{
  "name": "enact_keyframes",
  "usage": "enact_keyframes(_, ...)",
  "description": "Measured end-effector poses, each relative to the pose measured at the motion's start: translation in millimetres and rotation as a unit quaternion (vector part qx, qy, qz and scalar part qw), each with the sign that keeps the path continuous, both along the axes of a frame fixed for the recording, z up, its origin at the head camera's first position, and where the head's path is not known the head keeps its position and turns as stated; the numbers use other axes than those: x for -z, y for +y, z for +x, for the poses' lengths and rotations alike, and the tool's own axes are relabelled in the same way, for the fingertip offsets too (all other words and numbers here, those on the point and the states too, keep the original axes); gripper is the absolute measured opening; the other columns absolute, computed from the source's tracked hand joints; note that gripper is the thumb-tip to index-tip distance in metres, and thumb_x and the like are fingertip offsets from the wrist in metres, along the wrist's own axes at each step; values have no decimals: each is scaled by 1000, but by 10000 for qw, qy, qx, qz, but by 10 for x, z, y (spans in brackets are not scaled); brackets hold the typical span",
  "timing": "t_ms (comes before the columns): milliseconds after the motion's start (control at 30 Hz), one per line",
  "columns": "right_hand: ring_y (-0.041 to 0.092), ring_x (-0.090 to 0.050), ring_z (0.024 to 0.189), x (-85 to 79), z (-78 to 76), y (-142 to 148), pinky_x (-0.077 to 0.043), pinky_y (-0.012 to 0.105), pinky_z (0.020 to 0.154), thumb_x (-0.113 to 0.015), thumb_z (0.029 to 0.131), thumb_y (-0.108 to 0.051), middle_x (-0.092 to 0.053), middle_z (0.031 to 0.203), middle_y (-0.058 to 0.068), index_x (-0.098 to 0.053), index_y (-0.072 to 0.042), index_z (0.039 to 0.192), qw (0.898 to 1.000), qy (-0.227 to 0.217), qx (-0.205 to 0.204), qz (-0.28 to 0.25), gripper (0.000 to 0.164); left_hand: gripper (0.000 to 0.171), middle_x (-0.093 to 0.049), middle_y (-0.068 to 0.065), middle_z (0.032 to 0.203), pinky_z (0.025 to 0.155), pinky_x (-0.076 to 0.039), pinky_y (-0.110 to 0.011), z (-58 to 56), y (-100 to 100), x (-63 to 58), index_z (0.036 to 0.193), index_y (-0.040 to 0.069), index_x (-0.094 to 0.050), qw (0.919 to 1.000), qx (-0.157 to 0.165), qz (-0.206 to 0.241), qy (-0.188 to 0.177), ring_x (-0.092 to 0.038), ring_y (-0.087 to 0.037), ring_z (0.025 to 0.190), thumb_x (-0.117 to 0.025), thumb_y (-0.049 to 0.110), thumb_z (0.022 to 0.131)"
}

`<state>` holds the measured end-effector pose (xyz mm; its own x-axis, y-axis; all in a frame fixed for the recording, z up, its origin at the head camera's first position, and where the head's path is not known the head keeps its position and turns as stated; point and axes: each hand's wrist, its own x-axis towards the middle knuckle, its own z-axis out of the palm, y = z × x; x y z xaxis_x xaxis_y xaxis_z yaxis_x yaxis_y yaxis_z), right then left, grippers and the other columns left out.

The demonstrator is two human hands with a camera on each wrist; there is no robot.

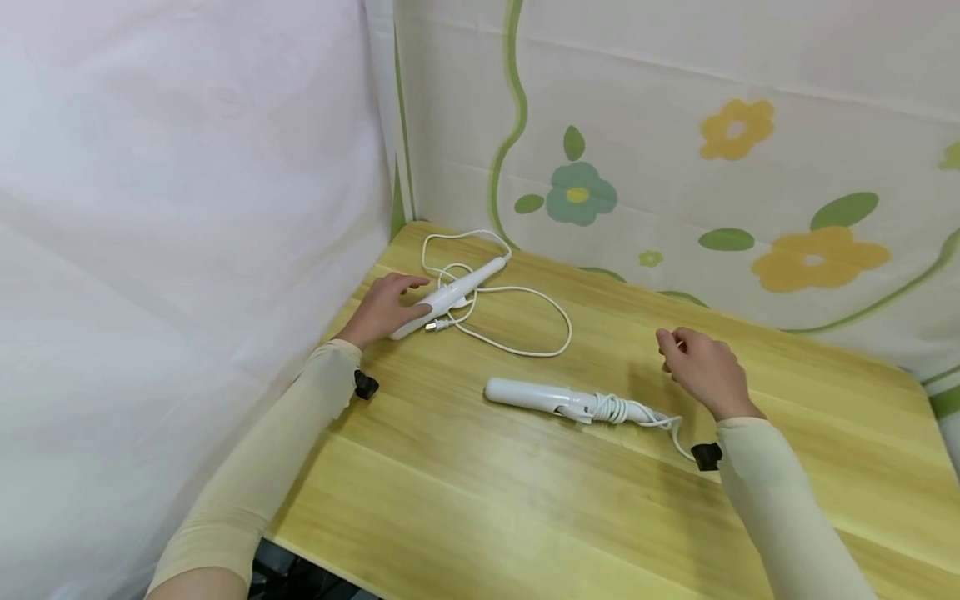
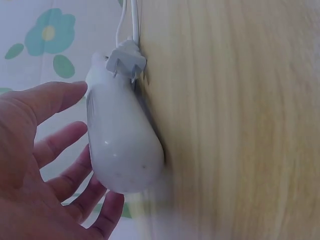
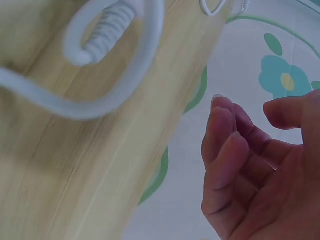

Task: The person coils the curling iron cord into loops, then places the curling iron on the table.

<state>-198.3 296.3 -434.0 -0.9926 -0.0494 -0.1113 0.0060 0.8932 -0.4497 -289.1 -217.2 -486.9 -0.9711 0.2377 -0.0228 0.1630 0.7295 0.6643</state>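
Two long white hair styling irons lie on the wooden table. At the back left, my left hand [image 1: 384, 308] reaches over the lower end of the first iron [image 1: 457, 289], thumb on one side and fingers spread on the other. In the left wrist view its fingertips are right beside the iron's rounded end [image 2: 125, 150], not wrapped round it. A plug [image 2: 127, 60] hangs over that iron. My right hand [image 1: 705, 367] hovers over the table with loosely curled fingers and nothing in them. Nearest to it is the second iron [image 1: 532, 394], with its cord [image 1: 611, 408] wound round the handle.
The first iron's loose cord [image 1: 551, 308] spreads in loops across the back of the table [image 1: 480, 508]. A flower-patterned curtain [image 1: 645, 100] stands along the back edge, and a plain white one [image 1: 187, 208] along the left. Black wrist cameras sit on both sleeves.
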Motion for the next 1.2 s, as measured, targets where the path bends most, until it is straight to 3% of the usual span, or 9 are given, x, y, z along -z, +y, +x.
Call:
enact_keyframes(367, 36, -77, 94, 144, -144, -176, -63, 39, 74, -40, 117, -52, -72, 128, 27, -59, 0, 145, 9950, -116, -438, -885, 62, 62, -59, -17, 149, 112, -47, -57, 76, 9, 73, 158, 15, -58, 9995, 114, 143, -256, -56, -36, 132, -76, 40, 104)
enact_keyframes(467, 36, -77, 94, 128, -204, -256, -62, 47, 81, -40, 117, -51, -69, 135, 27, -57, -2, 149, 9950, -157, -518, -844, 60, 64, -60, -16, 146, 109, -50, -54, 100, 20, 102, 158, 16, -58, 9991, 166, 224, -331, -59, -34, 127, -77, 41, 103)
enact_keyframes(667, 47, -67, 124, 108, -374, -428, -54, 64, 101, -40, 118, -47, -65, 142, 30, -52, -2, 155, 9946, -71, -730, -741, 60, 67, -64, -15, 147, 111, -49, -54, 120, 90, 158, 158, 14, -58, 9991, 178, 222, -304, -61, -33, 130, -81, 41, 100)
enact_keyframes(1000, 48, -65, 129, 247, -618, -731, -51, 65, 109, -52, 117, -33, -62, 147, 30, -45, -2, 162, 9884, -153, -1193, -930, 55, 56, -66, -13, 151, 115, -49, -55, 149, 93, 217, 155, 14, -61, 9988, 33, 316, -379, -62, -33, 137, -75, 38, 106)
enact_keyframes(1200, 49, -59, 135, 248, -628, -873, -47, 67, 113, -56, 116, -32, -54, 155, 30, -42, -4, 164, 9863, -102, -1335, -960, 58, 53, -66, -12, 151, 115, -49, -54, 226, 95, 215, 153, 15, -64, 9985, 123, 476, -245, -62, -32, 135, -75, 37, 105)
